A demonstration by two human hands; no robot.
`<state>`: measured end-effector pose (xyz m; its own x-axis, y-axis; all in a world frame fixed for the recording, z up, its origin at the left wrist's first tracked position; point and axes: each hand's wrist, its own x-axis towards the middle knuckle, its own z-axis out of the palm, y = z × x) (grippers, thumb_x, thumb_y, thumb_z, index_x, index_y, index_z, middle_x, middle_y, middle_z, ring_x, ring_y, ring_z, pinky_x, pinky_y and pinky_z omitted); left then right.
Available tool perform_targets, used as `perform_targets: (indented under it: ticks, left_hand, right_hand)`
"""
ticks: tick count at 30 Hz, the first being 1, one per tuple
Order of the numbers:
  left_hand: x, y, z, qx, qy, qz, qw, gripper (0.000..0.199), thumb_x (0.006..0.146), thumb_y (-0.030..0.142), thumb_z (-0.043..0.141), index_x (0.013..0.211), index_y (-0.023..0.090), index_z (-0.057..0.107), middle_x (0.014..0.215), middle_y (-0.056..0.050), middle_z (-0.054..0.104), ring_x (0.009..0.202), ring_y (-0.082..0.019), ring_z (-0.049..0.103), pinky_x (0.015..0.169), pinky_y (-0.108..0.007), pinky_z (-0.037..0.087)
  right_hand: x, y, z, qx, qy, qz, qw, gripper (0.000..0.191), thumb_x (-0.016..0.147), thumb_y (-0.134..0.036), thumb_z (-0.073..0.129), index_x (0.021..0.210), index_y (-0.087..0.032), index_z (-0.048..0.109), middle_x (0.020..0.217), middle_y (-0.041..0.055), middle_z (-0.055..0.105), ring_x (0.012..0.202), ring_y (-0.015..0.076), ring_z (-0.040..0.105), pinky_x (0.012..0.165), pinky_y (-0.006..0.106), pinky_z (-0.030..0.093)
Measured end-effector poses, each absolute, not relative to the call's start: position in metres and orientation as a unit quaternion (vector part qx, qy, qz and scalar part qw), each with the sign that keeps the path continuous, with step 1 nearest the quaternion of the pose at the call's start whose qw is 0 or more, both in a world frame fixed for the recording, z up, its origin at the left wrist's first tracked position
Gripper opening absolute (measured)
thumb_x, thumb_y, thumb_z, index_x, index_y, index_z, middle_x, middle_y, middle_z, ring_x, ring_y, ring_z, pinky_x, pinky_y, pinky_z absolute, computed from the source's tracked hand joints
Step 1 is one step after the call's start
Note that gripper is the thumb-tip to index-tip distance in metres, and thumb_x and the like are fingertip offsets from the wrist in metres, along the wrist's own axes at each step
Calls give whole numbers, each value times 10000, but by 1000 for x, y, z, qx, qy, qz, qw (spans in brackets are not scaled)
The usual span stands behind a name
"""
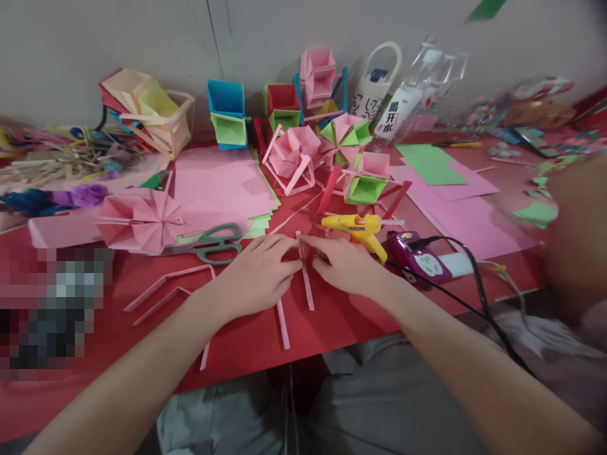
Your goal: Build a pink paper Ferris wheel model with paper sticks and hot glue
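Observation:
Over the front of the red table, my left hand [256, 275] and my right hand [348, 265] meet at a narrow folded pink paper strip [307, 284]. The fingers of each hand close on the strip's upper part, from opposite sides. A second pink strip [283, 325] lies under my left hand, partly hidden by it. Bent pink paper strips [165, 278] rest left of my left wrist. Green-handled scissors [219, 243] lie just beyond my left hand. A yellow glue gun [353, 224] lies just past my right hand.
A purple power socket [420, 258] with black cables stands at right. Folded paper models [291, 151], pink sheets [213, 180] and a plastic bottle [398, 110] fill the back. A pink pleated paper piece [140, 218] lies left. Another person's arm [576, 221] shows at far right.

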<state>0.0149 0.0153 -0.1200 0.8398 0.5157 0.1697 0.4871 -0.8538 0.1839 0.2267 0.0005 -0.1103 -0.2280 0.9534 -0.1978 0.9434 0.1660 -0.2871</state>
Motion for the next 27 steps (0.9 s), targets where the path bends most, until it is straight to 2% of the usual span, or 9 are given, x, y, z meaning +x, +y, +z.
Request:
perform_targets:
  ticks: [4, 6, 9, 11, 14, 20, 23, 27]
  left_hand:
    - [15, 16, -120, 958, 263, 96, 65, 289, 931, 149, 541, 1146, 218, 722, 1323, -110, 583, 1270, -307, 517, 1080, -514, 440]
    - [15, 16, -120, 958, 262, 95, 63, 287, 931, 149, 539, 1142, 220, 721, 1311, -107, 584, 1266, -305, 517, 1078, -506, 441]
    - [14, 15, -120, 958, 264, 89, 65, 278, 924, 136, 538, 1123, 201, 721, 1278, -114, 592, 1244, -307, 524, 1067, -499, 446]
    - [14, 15, -120, 958, 265, 86, 71, 292, 914, 120, 540, 1135, 192, 717, 1258, -115, 596, 1228, -304, 527, 1063, -490, 448]
    - [14, 16, -120, 956, 267, 90, 85, 374, 908, 93, 527, 1228, 200, 689, 1247, -110, 596, 1215, -288, 532, 1058, -475, 451]
    - [14, 18, -125, 950, 273, 94, 115, 417, 910, 71, 502, 1257, 220, 679, 1209, -105, 591, 1193, -276, 544, 1044, -462, 460]
    - [14, 19, -127, 949, 272, 104, 123, 406, 923, 80, 491, 1264, 216, 664, 1231, -104, 587, 1197, -271, 549, 1049, -460, 461]
    - [15, 21, -128, 928, 311, 156, 131, 366, 941, 118, 487, 1283, 180, 601, 1278, -120, 586, 1193, -278, 571, 1029, -474, 487]
  right_hand:
    - [226, -2, -111, -622, -763, 176, 20, 604, 901, -213, 462, 1498, -293, 498, 1003, 64, 768, 831, 223, 687, 627, 297, 379]
    - [224, -3, -111, -619, -762, 184, 43, 550, 898, -211, 476, 1441, -262, 548, 960, 52, 760, 814, 211, 673, 625, 294, 372]
    - [222, -6, -109, -632, -746, 196, 78, 322, 884, -269, 527, 1165, -197, 666, 880, 41, 735, 764, 191, 636, 610, 292, 361]
    - [222, -7, -106, -643, -733, 209, 79, 190, 866, -329, 564, 951, -190, 663, 826, 33, 717, 732, 181, 613, 606, 292, 360]
    - [223, -10, -103, -633, -730, 253, 49, 154, 828, -348, 594, 780, -203, 614, 785, 21, 701, 692, 165, 594, 596, 289, 368]
    - [220, -13, -102, -619, -723, 308, 19, 121, 765, -311, 646, 698, -212, 627, 717, 11, 688, 636, 153, 589, 572, 285, 366]
    - [218, -12, -103, -619, -709, 337, 31, 94, 754, -267, 631, 684, -203, 625, 691, 10, 681, 619, 150, 589, 563, 284, 377]
    - [221, -10, -107, -613, -674, 408, 60, 136, 781, -290, 613, 691, -188, 623, 656, -2, 650, 597, 137, 564, 537, 275, 383]
